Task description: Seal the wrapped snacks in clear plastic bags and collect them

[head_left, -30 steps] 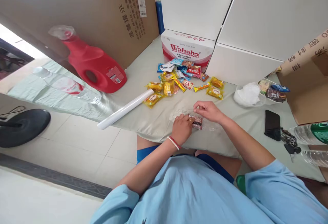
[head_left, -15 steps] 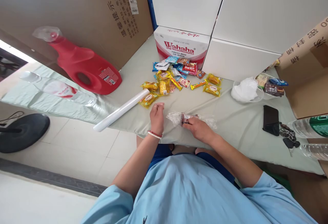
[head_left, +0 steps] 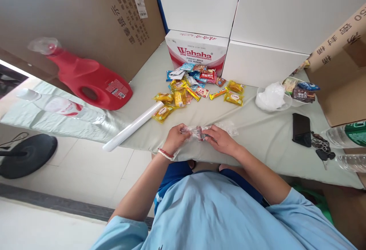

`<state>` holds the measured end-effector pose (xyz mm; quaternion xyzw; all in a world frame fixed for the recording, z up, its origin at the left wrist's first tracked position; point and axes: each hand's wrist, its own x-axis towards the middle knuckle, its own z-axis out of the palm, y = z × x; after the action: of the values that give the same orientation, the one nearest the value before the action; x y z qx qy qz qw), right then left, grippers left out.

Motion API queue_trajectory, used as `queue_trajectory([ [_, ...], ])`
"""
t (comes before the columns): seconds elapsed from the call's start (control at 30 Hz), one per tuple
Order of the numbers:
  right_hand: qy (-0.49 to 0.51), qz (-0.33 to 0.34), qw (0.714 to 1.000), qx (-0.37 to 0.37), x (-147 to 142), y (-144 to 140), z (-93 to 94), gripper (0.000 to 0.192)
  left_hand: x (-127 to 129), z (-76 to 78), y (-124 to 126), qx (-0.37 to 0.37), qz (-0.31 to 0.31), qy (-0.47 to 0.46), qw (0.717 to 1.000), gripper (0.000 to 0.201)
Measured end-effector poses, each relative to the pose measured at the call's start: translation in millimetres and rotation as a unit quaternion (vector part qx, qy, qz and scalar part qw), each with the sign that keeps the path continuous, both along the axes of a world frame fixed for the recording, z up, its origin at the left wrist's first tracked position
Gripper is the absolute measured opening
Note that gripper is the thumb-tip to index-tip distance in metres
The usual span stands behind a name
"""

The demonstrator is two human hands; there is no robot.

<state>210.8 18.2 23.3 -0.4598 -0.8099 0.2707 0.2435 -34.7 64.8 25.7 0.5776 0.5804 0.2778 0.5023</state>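
Observation:
My left hand (head_left: 175,137) pinches the left end of a clear plastic film (head_left: 188,129). Bundled inside the film is a small dark reddish-brown snack packet (head_left: 199,133), mostly covered by film and fingers. My right hand (head_left: 221,140) is closed on the packet and film from the right. Loose film spreads out beyond the right fingers on the cloth. Left of my hands lies a white roll (head_left: 134,125), which looks like cling film. Yellow-wrapped snacks (head_left: 162,113) touch its far end.
Behind is a pile of mixed snack packets (head_left: 197,76) before a Wahaha carton (head_left: 197,50). On the left lie a red jug (head_left: 94,76) and a water bottle (head_left: 63,105). To the right are a plastic tub (head_left: 261,103), a phone (head_left: 301,130), keys (head_left: 321,147) and bottles (head_left: 343,135).
My left hand has moved to the right and taken hold of the film's left end. My right hand keeps its grip on the wrapped packet, shifted slightly. The view has tilted a little.

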Motion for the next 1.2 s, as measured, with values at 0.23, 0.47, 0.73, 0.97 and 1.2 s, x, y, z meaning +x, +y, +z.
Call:
queue_trajectory([
  [0.23, -0.015, -0.014, 1.000, -0.016, -9.9, 7.2, -4.3, 0.028, 60.9, 20.2, -20.9, 0.082, -0.005, 0.013, 0.997, 0.016],
  [0.47, 0.235, -0.061, 0.956, -0.164, 21.6, -5.6, -7.0, 0.022, 87.4, 25.0, -31.1, 0.181, -0.180, 0.252, 0.934, 0.033],
  [0.73, 0.011, -0.335, 0.942, 0.010, 57.3, -7.6, -32.1, 0.048, 89.3, 4.7, -37.5, 0.251, -0.192, 0.391, 0.864, 0.055],
  [0.97, 0.009, -0.295, 0.955, -0.022, 64.0, -10.8, -18.9, 0.011, 96.8, -7.2, -53.8, 0.281, -0.197, 0.420, 0.840, 0.055],
  [1.2, 0.128, -0.231, 0.959, -0.104, 12.6, 20.7, 11.4, 0.008, 106.2, -7.2, -53.7, 0.325, -0.202, 0.392, 0.837, 0.042],
])
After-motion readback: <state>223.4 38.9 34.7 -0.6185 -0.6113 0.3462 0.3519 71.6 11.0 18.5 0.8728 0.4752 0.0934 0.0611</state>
